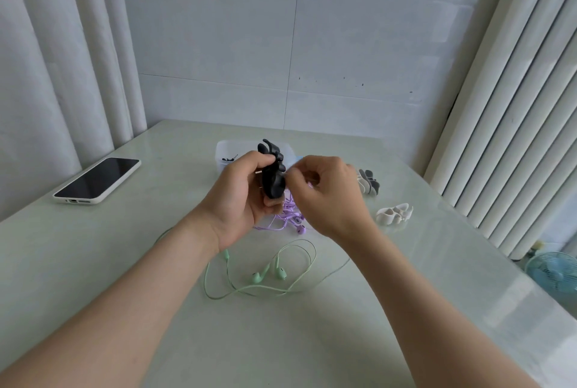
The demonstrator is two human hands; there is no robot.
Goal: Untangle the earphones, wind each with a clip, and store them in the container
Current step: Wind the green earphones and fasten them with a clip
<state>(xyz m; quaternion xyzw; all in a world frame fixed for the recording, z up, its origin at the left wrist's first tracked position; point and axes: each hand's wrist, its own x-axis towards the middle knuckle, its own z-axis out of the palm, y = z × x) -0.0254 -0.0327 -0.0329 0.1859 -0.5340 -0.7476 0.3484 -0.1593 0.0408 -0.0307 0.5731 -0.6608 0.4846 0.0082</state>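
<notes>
My left hand [242, 197] grips a black winder clip [273, 175] upright above the table. My right hand [327, 197] pinches at the clip's right side, fingers closed; what they pinch is too small to tell. Purple earphones [292, 219] lie in a bundle under my hands, partly hidden. Green earphones [274, 272] lie loose and spread out nearer to me. The clear plastic container [224, 150] stands behind my hands with something dark inside. A white clip [393, 214] and a pile of grey and white clips [368, 181] lie to the right.
A phone [96, 180] in a white case lies face up at the left on the pale table [312, 341]. Curtains hang at both sides, a tiled wall stands behind. A small fan [554, 272] sits below the table's right edge.
</notes>
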